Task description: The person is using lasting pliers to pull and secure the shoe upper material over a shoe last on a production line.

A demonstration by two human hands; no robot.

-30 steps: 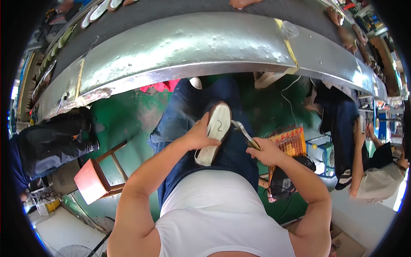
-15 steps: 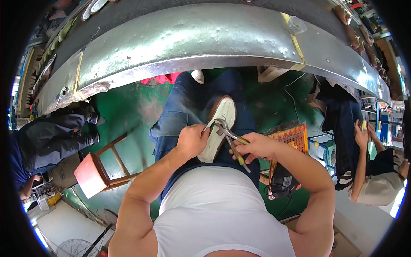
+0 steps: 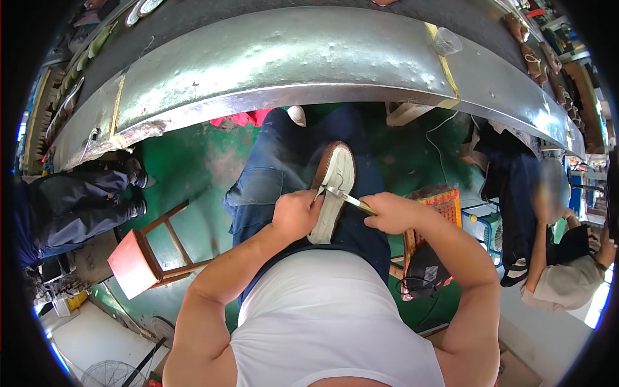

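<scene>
Across my thighs lies a shoe (image 3: pixel 340 169), bottom up, with a pale underside and a brown edge. My left hand (image 3: pixel 296 214) is closed at the shoe's left edge, its thumb and finger pinched there beside the metal jaws. From the right, my right hand (image 3: pixel 389 213) grips a pair of pincers (image 3: pixel 352 200) by the handles, which are squeezed together and mostly hidden in the fist. The head of the pincers rests over the middle of the shoe's underside, close to my left fingertips. What exactly the jaws bite is too small to tell.
A metal-edged bench (image 3: pixel 271 61) curves ahead, with a clear plastic cup (image 3: pixel 447 41) and brown shoes (image 3: pixel 534 63) on it. A red-topped stool (image 3: pixel 134 263) stands left, a beaded seat (image 3: pixel 433 216) right. One person's legs (image 3: pixel 84 206) show left; another person (image 3: pixel 567 277) sits right.
The pincers' handles, spread apart before, have come together in my right hand, and the tool lies flatter toward the right. My left hand has shifted slightly right and down.
</scene>
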